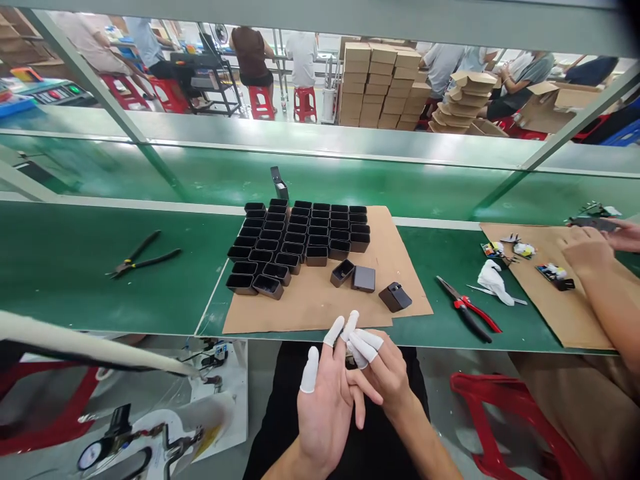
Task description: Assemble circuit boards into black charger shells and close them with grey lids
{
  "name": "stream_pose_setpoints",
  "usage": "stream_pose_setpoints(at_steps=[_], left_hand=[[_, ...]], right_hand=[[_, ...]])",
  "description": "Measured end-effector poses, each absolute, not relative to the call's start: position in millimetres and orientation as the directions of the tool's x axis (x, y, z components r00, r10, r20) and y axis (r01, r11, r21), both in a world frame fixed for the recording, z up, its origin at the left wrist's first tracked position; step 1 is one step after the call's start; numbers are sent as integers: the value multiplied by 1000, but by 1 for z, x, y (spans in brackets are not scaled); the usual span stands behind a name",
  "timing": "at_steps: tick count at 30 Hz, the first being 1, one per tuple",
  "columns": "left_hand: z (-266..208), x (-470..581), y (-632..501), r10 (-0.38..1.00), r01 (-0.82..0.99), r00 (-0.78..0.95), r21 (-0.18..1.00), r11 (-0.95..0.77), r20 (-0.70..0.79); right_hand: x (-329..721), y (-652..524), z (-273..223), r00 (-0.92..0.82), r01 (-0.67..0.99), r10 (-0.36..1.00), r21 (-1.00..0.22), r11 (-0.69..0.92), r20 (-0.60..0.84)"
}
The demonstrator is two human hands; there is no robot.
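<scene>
Head view: left hand [325, 407] open, right hand [385, 370] against its fingertip

The left hand lies palm up above black trousers [275, 413], fingers loosely spread, gripping nothing that shows; white, thimble-like finger covers [309, 371] cap its thumb and two of its fingers. The right hand's fingertips, capped in the same white, bunch together against the cover on one left finger; whether they pinch it cannot be told.

Just beyond both hands runs a glossy dark-green workbench [175, 300]. On it, a flat tan cardboard sheet [310, 317] carries black, open-topped rectangular boxes [316, 256] in close-set rows, the front ones slightly askew. Three black box-shaped pieces [363, 280] lie apart near the sheet's right front. Black-handled pliers [129, 263] lie spread to the left; red-and-black-handled pliers [471, 320] lie to the right, near a crumpled white bundle [494, 281]. Farther right, a co-worker's hand [587, 250] is over a second cardboard sheet [565, 320], where small circuit assemblies [553, 272] lie.

Across the room, people [303, 60] sit on red plastic stools [305, 97] beside stacked brown cartons [356, 87]. At lower left, a round-dialled gauge [91, 455] sits below bench level.
</scene>
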State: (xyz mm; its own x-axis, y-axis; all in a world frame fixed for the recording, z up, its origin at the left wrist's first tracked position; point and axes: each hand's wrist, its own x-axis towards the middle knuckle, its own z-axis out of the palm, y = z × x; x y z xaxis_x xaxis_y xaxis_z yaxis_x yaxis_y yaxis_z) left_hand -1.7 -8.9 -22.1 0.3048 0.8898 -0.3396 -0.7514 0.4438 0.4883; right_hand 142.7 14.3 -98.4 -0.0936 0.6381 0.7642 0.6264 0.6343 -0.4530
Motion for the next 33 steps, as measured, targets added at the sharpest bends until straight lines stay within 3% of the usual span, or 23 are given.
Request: stream_pose_setpoints(at_steps=[4,10,13,18,22,25,33], left_hand=[[-28,-2,-11,876,-743,294,485,461,-383],[-31,0,-19,866,-699,286,528,482,-411],[-32,2,-23,847,-707,258,507,494,-465],[-37,3,-26,778,-770,251,368,521,-576],[-38,-1,-24,745,-767,282,325,554,-604],[-34,-2,-23,732,-749,309,319,581,-607],[-28,-7,-32,706,-716,329,322,619,-627]], right_hand=[[142,21,-101,-179,675,664,-400,619,726],[144,20,-96,-268,642,709,-428,637,653],[148,11,-94,-282,588,729,-488,645,624],[148,0,-96,-199,489,747,-597,636,634],[147,-5,-88,-40,449,838,-739,501,544],[150,-8,-80,-36,413,875,-790,453,483],[164,-8,-71,-130,491,833,-695,525,538]])
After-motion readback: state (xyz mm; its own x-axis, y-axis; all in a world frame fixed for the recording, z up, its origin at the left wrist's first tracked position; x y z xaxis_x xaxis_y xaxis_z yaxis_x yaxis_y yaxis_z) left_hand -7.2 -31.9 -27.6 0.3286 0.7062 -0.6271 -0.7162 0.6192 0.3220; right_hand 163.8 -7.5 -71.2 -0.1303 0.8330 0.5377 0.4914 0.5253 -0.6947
